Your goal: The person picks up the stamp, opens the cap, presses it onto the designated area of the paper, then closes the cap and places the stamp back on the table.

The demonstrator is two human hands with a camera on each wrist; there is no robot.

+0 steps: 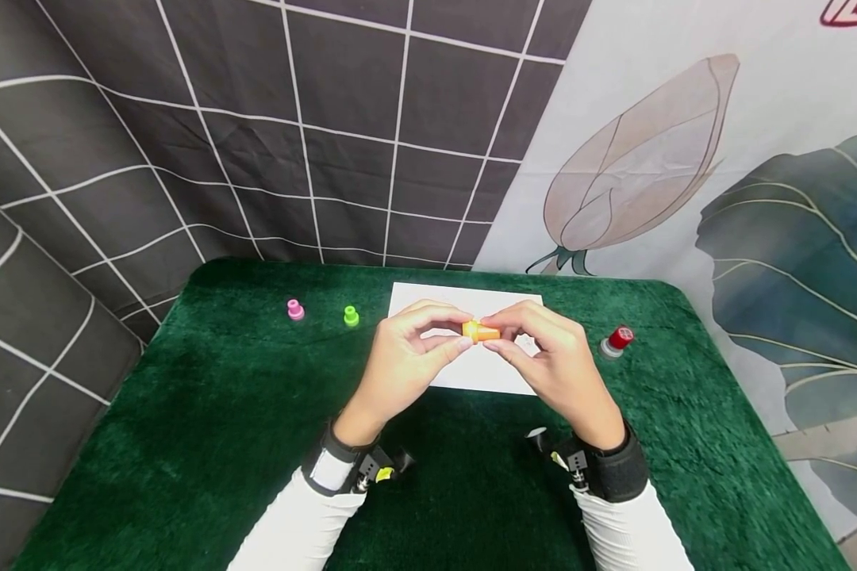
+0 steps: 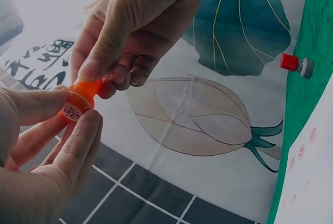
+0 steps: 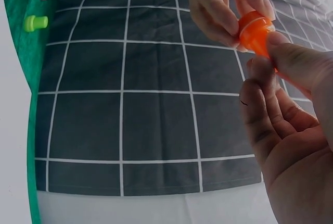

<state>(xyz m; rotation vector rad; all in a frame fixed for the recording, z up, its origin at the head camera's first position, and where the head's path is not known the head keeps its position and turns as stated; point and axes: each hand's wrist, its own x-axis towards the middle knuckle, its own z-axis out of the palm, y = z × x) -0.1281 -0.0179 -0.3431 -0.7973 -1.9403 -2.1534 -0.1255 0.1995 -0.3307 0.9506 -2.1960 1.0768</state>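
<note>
Over the white paper [image 1: 464,374], both hands hold one small orange stamp [image 1: 480,331]. My left hand [image 1: 409,355] pinches its wider end between thumb and fingers. The narrower end is pinched by my right hand [image 1: 559,349]. In the left wrist view, a patterned round face shows on the stamp [image 2: 73,110], turned toward the left fingers. From the right wrist view, the fingertips of both hands touch the orange stamp [image 3: 256,31] and cover part of it. Several small red printed marks [image 2: 301,152] show on the paper.
A pink stamp [image 1: 295,309] and a green stamp [image 1: 351,316] stand left of the paper. A red-topped stamp with a grey base [image 1: 617,342] sits to the right. Dark green cloth [image 1: 257,412] covers the table, with a tiled-pattern curtain [image 1: 350,87] behind.
</note>
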